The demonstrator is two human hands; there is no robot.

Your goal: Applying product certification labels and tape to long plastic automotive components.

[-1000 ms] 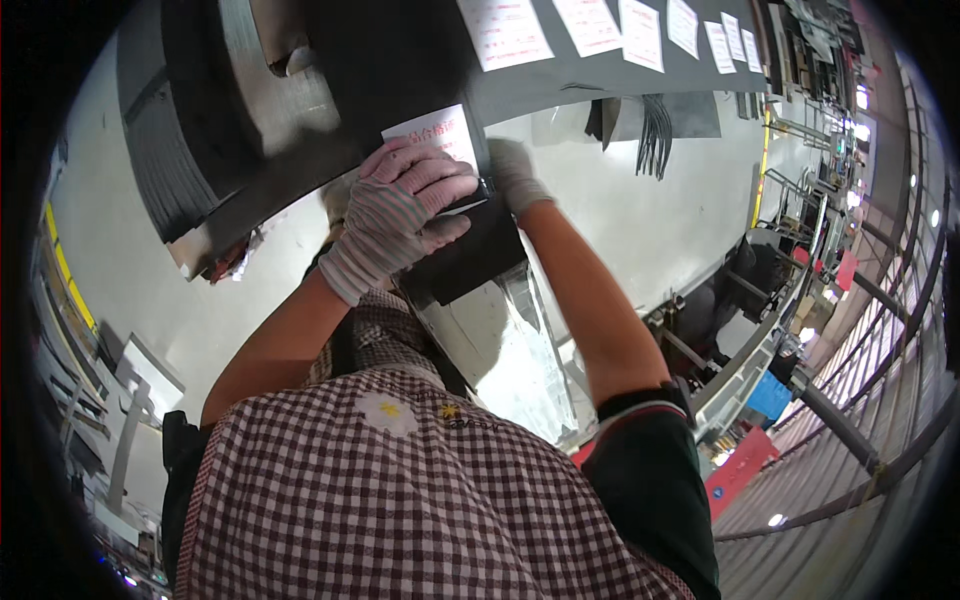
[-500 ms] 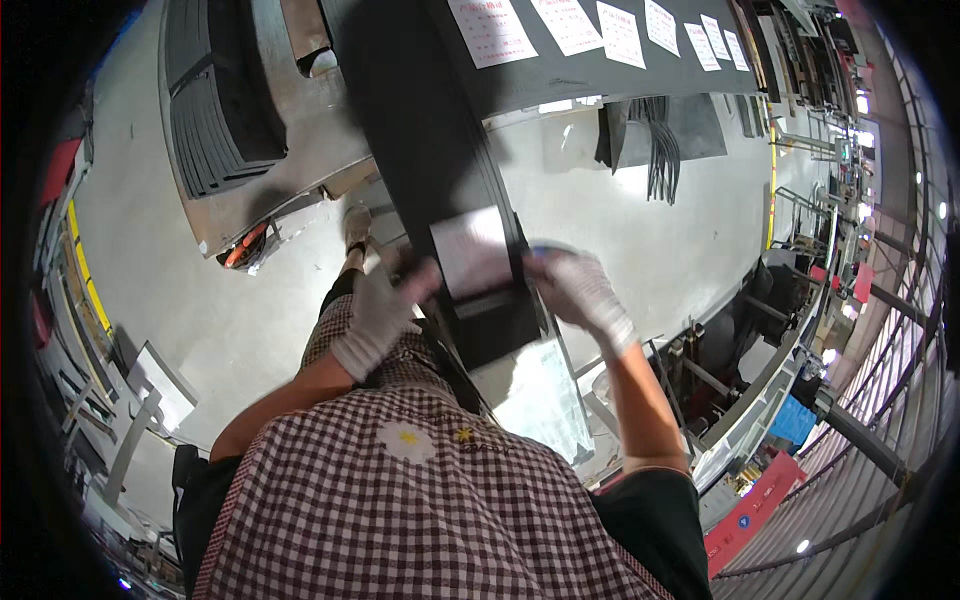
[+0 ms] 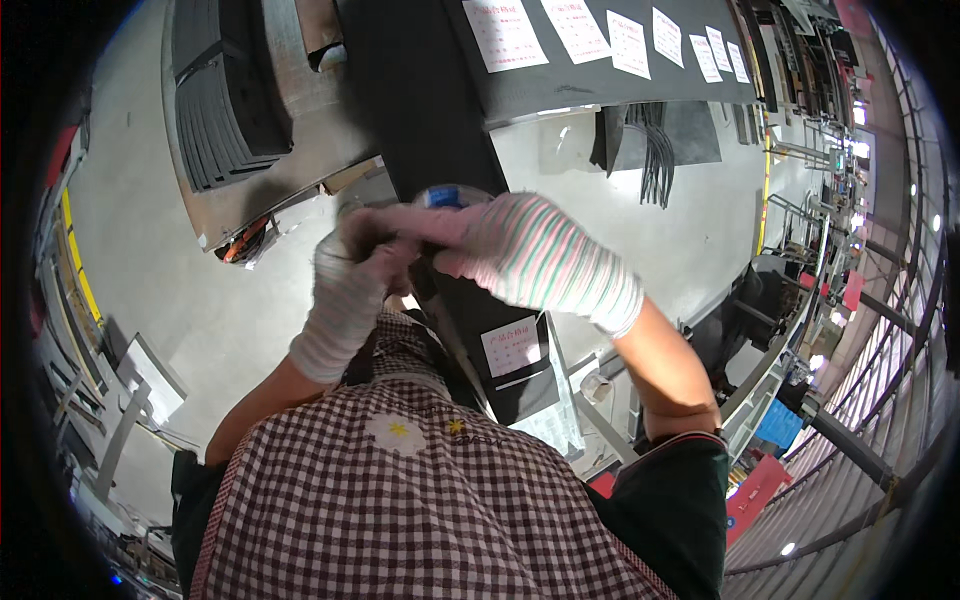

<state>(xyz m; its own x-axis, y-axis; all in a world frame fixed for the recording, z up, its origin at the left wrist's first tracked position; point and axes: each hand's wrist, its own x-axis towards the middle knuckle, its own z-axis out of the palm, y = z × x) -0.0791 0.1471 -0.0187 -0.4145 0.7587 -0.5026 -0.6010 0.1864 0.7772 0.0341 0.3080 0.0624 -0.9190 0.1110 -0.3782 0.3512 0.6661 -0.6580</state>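
Observation:
My right hand (image 3: 545, 250), in a striped knit glove, is closed around what looks like a roll of clear tape with a blue core (image 3: 443, 196). My left hand (image 3: 343, 285), gloved alike, meets it fingertip to fingertip. Its fingers are pinched together, and whatever is between them is blurred and hidden. Both hands are above a long black panel or stack of strips (image 3: 430, 130) that runs away from me. On its near end lies a white label with red print (image 3: 514, 346), below my right hand.
Several white labels (image 3: 505, 35) lie in a row on a black surface at the far right. Stacked black strips (image 3: 225, 130) rest on a brown table (image 3: 330, 150) at the far left. Black strips (image 3: 655, 150) hang beyond the panel. Metal racks (image 3: 790, 370) stand at the right.
My hands have left the panel's two sides and come together above it, the right one moving left. The label on the panel now appears nearer me, no longer between my hands.

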